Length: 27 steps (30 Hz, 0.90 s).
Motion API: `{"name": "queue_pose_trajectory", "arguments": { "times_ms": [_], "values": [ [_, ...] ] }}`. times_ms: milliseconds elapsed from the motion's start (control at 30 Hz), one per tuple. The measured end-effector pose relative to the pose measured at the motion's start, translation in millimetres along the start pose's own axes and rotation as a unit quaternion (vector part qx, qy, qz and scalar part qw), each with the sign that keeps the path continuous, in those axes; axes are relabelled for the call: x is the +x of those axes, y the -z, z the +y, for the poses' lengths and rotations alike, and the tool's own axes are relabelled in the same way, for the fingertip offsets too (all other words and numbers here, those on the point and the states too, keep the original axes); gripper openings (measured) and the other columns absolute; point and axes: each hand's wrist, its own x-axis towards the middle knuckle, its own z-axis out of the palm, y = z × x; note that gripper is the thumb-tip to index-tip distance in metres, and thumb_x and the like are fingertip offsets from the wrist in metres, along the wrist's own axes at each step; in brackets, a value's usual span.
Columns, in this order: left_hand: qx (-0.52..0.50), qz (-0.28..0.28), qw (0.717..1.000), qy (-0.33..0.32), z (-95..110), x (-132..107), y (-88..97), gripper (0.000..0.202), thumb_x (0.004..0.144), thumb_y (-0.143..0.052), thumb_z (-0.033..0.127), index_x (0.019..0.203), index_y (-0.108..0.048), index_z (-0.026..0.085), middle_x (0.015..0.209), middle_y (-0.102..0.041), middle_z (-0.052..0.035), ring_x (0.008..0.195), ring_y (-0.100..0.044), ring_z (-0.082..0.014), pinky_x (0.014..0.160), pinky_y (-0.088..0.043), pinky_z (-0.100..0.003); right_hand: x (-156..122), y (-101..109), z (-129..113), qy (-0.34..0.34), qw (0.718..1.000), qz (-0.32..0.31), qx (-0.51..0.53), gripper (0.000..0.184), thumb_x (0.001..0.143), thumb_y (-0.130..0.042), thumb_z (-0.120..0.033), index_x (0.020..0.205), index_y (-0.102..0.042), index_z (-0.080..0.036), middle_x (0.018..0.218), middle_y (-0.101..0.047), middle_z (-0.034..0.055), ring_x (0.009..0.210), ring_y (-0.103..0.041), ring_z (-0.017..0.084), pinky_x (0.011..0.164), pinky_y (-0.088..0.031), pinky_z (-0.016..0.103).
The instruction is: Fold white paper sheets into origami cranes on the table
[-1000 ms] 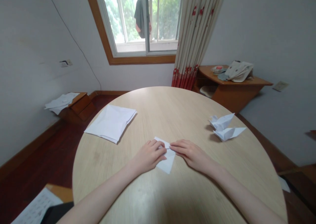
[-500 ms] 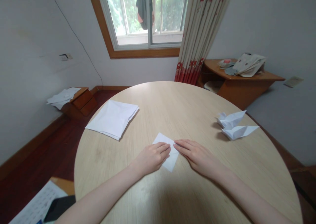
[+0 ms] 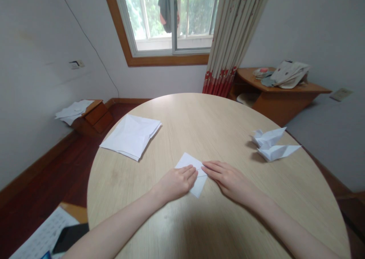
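A small folded sheet of white paper point(image 3: 185, 160) lies flat on the round wooden table, turned corner-up in front of me. My left hand point(image 3: 178, 181) rests over its left side, fingers stretched out and lying flat on the paper. At the right corner, the fingertips of my right hand point(image 3: 224, 176) touch the edge, its fingers extended too. A crease runs across the paper between the two hands. Part of the sheet is hidden under my left fingers.
Two folded paper cranes point(image 3: 275, 152) sit at the table's right. A stack of white paper sheets point(image 3: 132, 137) lies at the left. Beyond the rim stand a small drawer cabinet point(image 3: 98, 116) and a corner desk point(image 3: 285, 91) with a bag. A dark phone point(image 3: 71, 237) lies lower left.
My left hand has slid very slightly down and right along the paper. My right hand stays at the right corner. The view has shifted a little.
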Motion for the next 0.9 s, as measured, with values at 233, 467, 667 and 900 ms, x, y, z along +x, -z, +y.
{"name": "queue_pose_trajectory", "arguments": {
  "times_ms": [233, 467, 667, 900],
  "values": [
    [-0.019, -0.013, 0.999, 0.029, 0, 2, 1.7, 0.026, 0.097, -0.031, 0.013, 0.094, -0.057, 0.012, 0.093, -0.069, -0.0098, 0.084, -0.070, -0.0165, 0.070, -0.057, -0.025, 1, 4, -4, -0.006, 1.000, 0.011, 0.024, 0.038, 0.087, -0.045, -0.006, 0.121, -0.060, -0.015, 0.120, -0.066, 0.0112, 0.109, -0.061, 0.025, 0.088, -0.054, 0.042],
    [-0.063, 0.016, 0.995, 0.070, 1, 1, 1.9, 0.024, 0.097, -0.033, 0.015, 0.092, -0.057, 0.014, 0.082, -0.069, -0.0056, 0.072, -0.069, -0.0139, 0.060, -0.054, -0.021, 2, 6, -7, -0.013, 0.999, 0.020, 0.039, 0.038, 0.085, -0.044, -0.006, 0.119, -0.059, -0.013, 0.116, -0.067, 0.0126, 0.106, -0.061, 0.025, 0.088, -0.052, 0.044],
    [-0.129, 0.023, 0.983, 0.129, 2, 2, 8.5, 0.025, 0.096, -0.036, 0.017, 0.088, -0.059, 0.015, 0.073, -0.070, -0.0025, 0.065, -0.068, -0.0128, 0.056, -0.050, -0.020, 5, 6, -11, -0.018, 0.997, 0.033, 0.067, 0.033, 0.087, -0.043, -0.008, 0.115, -0.059, -0.015, 0.112, -0.068, 0.0122, 0.102, -0.061, 0.024, 0.086, -0.052, 0.043],
    [-0.234, 0.027, 0.948, 0.213, 2, 1, 17.6, 0.022, 0.093, -0.046, 0.021, 0.088, -0.067, 0.015, 0.075, -0.073, -0.0039, 0.061, -0.068, -0.0135, 0.055, -0.047, -0.020, 7, 12, -15, -0.030, 0.992, 0.009, 0.125, 0.023, 0.089, -0.046, -0.015, 0.110, -0.056, -0.016, 0.108, -0.066, 0.0117, 0.101, -0.059, 0.024, 0.087, -0.049, 0.043]
  ]
}}
